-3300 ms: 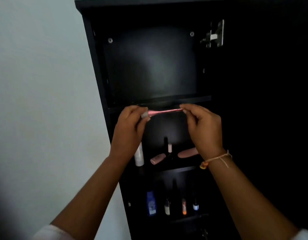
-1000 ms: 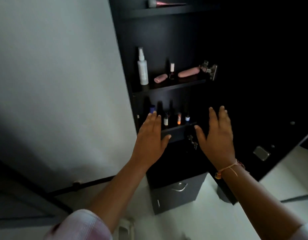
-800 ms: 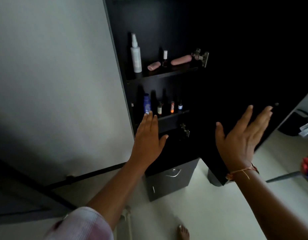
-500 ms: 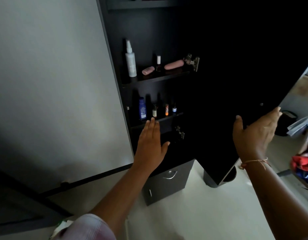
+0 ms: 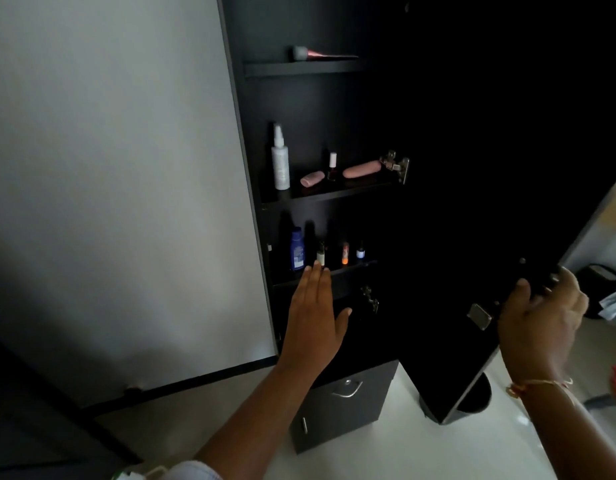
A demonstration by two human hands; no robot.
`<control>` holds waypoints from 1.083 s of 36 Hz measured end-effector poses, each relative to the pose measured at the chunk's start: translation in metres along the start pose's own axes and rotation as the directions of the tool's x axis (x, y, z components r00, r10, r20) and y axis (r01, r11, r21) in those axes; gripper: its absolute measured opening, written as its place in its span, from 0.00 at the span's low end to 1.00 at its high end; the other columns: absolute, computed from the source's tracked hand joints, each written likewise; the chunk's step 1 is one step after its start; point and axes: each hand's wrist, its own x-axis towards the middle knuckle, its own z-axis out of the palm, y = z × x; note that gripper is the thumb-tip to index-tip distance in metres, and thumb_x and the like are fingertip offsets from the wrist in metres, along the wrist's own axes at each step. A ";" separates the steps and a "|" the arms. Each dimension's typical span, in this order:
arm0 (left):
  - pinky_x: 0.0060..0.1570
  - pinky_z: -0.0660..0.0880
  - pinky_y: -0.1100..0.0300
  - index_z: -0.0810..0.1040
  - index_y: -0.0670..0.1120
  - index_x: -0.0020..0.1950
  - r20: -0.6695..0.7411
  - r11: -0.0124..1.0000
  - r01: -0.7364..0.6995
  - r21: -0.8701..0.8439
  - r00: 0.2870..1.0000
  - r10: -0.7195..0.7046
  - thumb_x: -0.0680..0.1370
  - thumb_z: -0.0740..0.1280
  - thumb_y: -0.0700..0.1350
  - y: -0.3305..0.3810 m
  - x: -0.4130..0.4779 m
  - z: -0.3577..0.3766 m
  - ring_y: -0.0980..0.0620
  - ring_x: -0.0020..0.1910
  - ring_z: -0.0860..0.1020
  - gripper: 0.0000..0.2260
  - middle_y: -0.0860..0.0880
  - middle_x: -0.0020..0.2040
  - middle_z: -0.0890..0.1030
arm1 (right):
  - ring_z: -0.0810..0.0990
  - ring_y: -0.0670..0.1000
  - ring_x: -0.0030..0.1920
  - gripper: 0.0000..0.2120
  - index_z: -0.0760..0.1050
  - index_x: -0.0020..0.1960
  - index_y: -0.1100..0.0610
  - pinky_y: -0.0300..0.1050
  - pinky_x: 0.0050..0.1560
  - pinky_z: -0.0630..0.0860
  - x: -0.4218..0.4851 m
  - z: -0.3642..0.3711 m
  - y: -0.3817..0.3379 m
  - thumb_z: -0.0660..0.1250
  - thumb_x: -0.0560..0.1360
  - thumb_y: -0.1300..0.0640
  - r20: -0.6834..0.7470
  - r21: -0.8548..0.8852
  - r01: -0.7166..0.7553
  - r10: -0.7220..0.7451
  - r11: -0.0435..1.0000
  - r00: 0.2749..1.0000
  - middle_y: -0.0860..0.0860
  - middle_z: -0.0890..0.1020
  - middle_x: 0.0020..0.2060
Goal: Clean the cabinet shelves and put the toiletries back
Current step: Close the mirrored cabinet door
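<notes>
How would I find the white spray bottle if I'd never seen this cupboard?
Find the tall black cabinet with its door open. On the middle shelf of the three holding things, go to the left end. The spray bottle is white, upright and tallest; the pink tubes beside it lie flat.

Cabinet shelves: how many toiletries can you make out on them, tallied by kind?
Pink items: 3 (brush, short tube, long tube)
White spray bottle: 1
Blue bottle: 1
Small vials: 4 (white-capped vial, white-label vial, orange vial, blue-label vial)
Total: 9
The dark shapes beside the blue bottle are too dim to count.
</notes>
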 end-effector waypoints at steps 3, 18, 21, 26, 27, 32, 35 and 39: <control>0.74 0.48 0.57 0.54 0.44 0.78 -0.039 0.999 0.006 -0.046 0.999 -0.008 0.79 0.61 0.57 0.006 0.004 -0.003 0.51 0.79 0.48 0.32 0.48 0.79 0.52 | 0.71 0.58 0.59 0.17 0.65 0.67 0.60 0.54 0.60 0.70 -0.007 -0.002 -0.004 0.60 0.81 0.54 -0.010 0.060 0.040 -0.039 0.997 0.999 0.62 0.69 0.62; 0.75 0.56 0.54 0.52 0.45 0.79 -0.061 0.972 -0.231 -0.047 0.972 0.228 0.77 0.67 0.59 0.042 -0.005 -0.009 0.53 0.79 0.47 0.38 0.49 0.80 0.51 | 0.78 0.51 0.47 0.12 0.73 0.59 0.60 0.46 0.45 0.78 -0.062 0.025 -0.044 0.66 0.77 0.58 0.119 0.212 0.336 -0.366 0.918 0.923 0.46 0.72 0.49; 0.74 0.55 0.56 0.51 0.46 0.79 -0.064 0.966 -0.256 -0.014 0.965 0.255 0.76 0.69 0.58 0.046 -0.009 -0.011 0.53 0.79 0.47 0.40 0.49 0.80 0.50 | 0.77 0.50 0.50 0.15 0.74 0.62 0.62 0.41 0.48 0.76 -0.068 0.038 -0.051 0.67 0.76 0.59 0.187 0.177 0.410 -0.440 0.895 0.878 0.53 0.77 0.51; 0.69 0.47 0.74 0.46 0.47 0.80 -0.033 0.968 -0.251 0.019 0.967 0.252 0.75 0.70 0.55 0.038 -0.010 -0.019 0.59 0.77 0.43 0.43 0.51 0.80 0.42 | 0.73 0.57 0.62 0.19 0.73 0.68 0.57 0.52 0.60 0.76 -0.072 0.063 -0.060 0.65 0.77 0.58 0.315 0.105 0.586 -0.586 0.804 0.747 0.57 0.73 0.64; 0.65 0.46 0.79 0.45 0.47 0.80 -0.034 0.973 -0.231 0.011 0.972 0.231 0.75 0.71 0.54 0.035 -0.009 -0.020 0.61 0.75 0.45 0.44 0.52 0.80 0.41 | 0.71 0.58 0.65 0.21 0.72 0.69 0.54 0.55 0.62 0.74 -0.071 0.068 -0.064 0.65 0.77 0.58 0.359 0.078 0.617 -0.600 0.783 0.715 0.57 0.71 0.68; 0.61 0.67 0.69 0.41 0.46 0.79 -0.087 0.998 -0.056 -0.015 0.995 0.055 0.76 0.70 0.52 0.009 0.004 -0.022 0.56 0.75 0.57 0.44 0.54 0.79 0.35 | 0.63 0.57 0.74 0.28 0.65 0.74 0.52 0.54 0.67 0.69 -0.066 0.101 -0.084 0.65 0.75 0.58 0.530 0.051 0.757 -0.660 0.652 0.533 0.54 0.63 0.75; 0.59 0.69 0.68 0.40 0.45 0.79 -0.106 0.999 -0.003 0.034 0.994 0.006 0.78 0.69 0.50 -0.010 0.015 -0.025 0.51 0.76 0.60 0.43 0.52 0.79 0.36 | 0.55 0.52 0.78 0.29 0.59 0.77 0.52 0.51 0.73 0.64 -0.063 0.126 -0.093 0.60 0.77 0.58 0.609 0.084 0.803 -0.669 0.590 0.427 0.51 0.58 0.77; 0.67 0.70 0.57 0.44 0.43 0.79 -0.156 0.982 0.045 0.186 0.988 -0.016 0.77 0.71 0.45 -0.034 0.032 -0.027 0.47 0.76 0.61 0.42 0.45 0.80 0.44 | 0.51 0.50 0.78 0.29 0.56 0.78 0.53 0.50 0.75 0.60 -0.059 0.153 -0.104 0.56 0.77 0.59 0.639 0.106 0.817 -0.669 0.566 0.380 0.50 0.56 0.78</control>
